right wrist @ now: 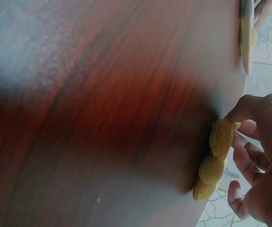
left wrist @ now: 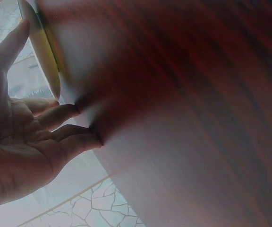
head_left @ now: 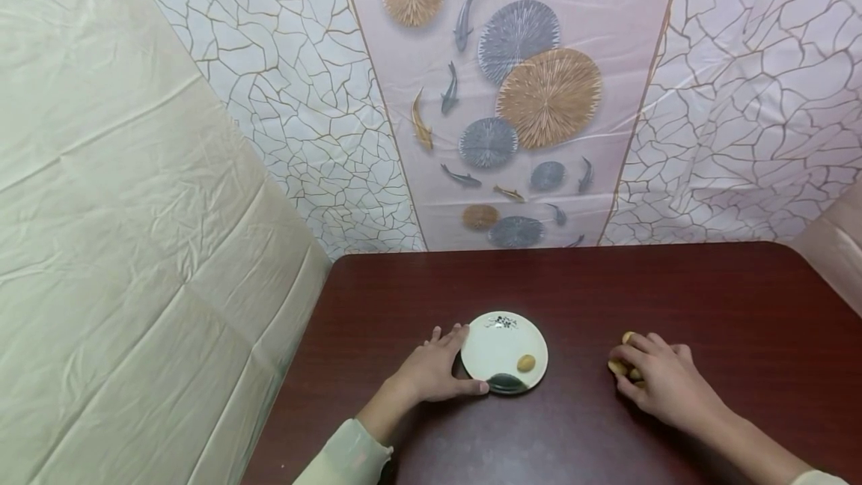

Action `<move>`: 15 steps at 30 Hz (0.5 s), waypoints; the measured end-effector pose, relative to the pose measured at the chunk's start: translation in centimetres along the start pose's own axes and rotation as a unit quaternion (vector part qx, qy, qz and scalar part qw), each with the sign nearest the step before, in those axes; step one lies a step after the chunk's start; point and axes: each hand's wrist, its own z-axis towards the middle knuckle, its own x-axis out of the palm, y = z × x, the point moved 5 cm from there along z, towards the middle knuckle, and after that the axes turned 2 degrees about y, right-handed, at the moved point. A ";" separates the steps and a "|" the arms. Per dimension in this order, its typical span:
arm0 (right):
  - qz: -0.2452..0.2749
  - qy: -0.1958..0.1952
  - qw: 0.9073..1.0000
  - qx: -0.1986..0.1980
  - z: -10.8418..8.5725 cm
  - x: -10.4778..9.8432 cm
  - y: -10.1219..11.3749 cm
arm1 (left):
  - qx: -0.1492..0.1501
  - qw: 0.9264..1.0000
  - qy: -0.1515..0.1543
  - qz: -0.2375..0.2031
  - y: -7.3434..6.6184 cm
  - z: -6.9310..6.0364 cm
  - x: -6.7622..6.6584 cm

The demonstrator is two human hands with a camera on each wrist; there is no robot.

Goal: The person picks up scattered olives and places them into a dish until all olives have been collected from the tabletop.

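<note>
A round white plate with a dark patch and a floral print holds one small golden-brown oval piece. My left hand rests at the plate's left rim, thumb and fingers spread and fairly straight; its outer fingertips touch the table in the left wrist view. To the right of the plate, my right hand bends over several like pieces, rough-skinned and lying in a row. Thumb and forefinger seem to pinch the piece nearest the plate; fingers partly hide the grip.
The dark red-brown wooden table has rounded far corners. Behind it hangs a patterned cloth with fish and round leaf prints. A pale creased cloth borders the left side.
</note>
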 end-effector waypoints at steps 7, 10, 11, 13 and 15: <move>0.006 -0.008 1.000 -0.007 0.3 -0.1 0.3 | 0.000 1.000 0.001 -0.002 0.0 -0.1 0.0; 0.010 -0.021 1.000 -0.019 0.4 -0.1 0.5 | 0.001 1.000 0.001 -0.003 0.0 0.0 0.0; 0.012 -0.025 0.999 -0.023 0.4 -0.1 0.5 | 0.002 1.000 0.002 -0.004 0.0 0.0 0.0; 0.015 -0.034 0.999 -0.032 0.5 -0.2 0.7 | 0.002 1.000 0.002 -0.005 0.0 0.0 0.0; 0.016 -0.040 0.998 -0.038 0.7 -0.3 0.8 | 0.002 1.000 0.003 -0.004 0.0 0.1 -0.1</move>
